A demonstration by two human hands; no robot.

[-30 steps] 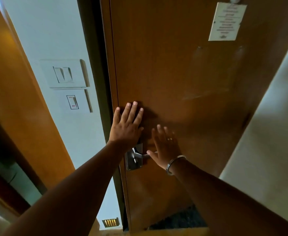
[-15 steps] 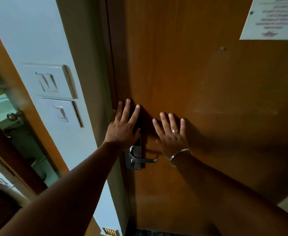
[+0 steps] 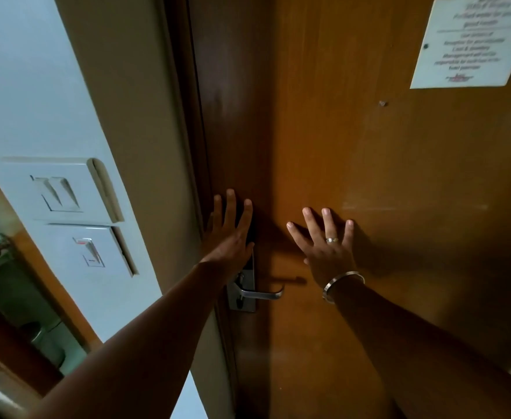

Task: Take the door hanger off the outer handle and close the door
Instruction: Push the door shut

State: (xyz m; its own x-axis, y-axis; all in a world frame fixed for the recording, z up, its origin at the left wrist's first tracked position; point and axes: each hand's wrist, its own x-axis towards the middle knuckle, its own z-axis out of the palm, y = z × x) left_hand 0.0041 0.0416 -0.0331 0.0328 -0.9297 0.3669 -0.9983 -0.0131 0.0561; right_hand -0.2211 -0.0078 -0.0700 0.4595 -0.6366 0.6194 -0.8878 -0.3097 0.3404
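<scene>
Door (image 3: 354, 176) now flush against left frame (image 3: 184, 116) — gap gone. Left hand (image 3: 230, 237), right hand (image 3: 327, 246): fingers spread flat, holding nothing. Closing judged near complete; hanger not visible.

White printed notice (image 3: 469, 43) fixed high on the wood, two white switch plates (image 3: 57, 192) mounted one above the other on the pale wall (image 3: 21, 86), text blurred

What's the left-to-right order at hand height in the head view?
switch plates → door frame → left hand → lever handle → right hand → notice, higher up on the door.
</scene>
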